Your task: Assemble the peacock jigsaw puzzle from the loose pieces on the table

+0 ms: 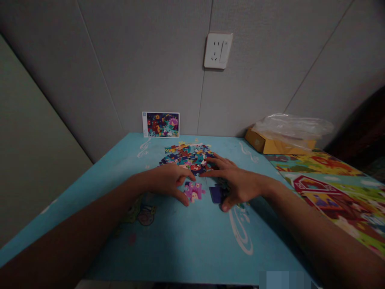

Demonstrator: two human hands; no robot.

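A pink puzzle section (195, 192) with a cartoon creature lies flat on the blue table. Beside its left edge is my left hand (171, 180), thumb and index finger spread apart. My right hand (233, 180) reaches over the table with its fingers apart, above dark blue puzzle pieces (215, 194) that its palm partly covers. Its fingertips are at the near right side of a heap of colourful puzzle pieces (183, 153). Neither hand visibly grips a piece.
A picture card (162, 125) leans against the wall behind the heap. At the back right stands a yellow box (270, 143) with a clear plastic bag (294, 127) on it. A colourful illustrated sheet (331, 188) lies along the right. A wall socket (218, 50) is above.
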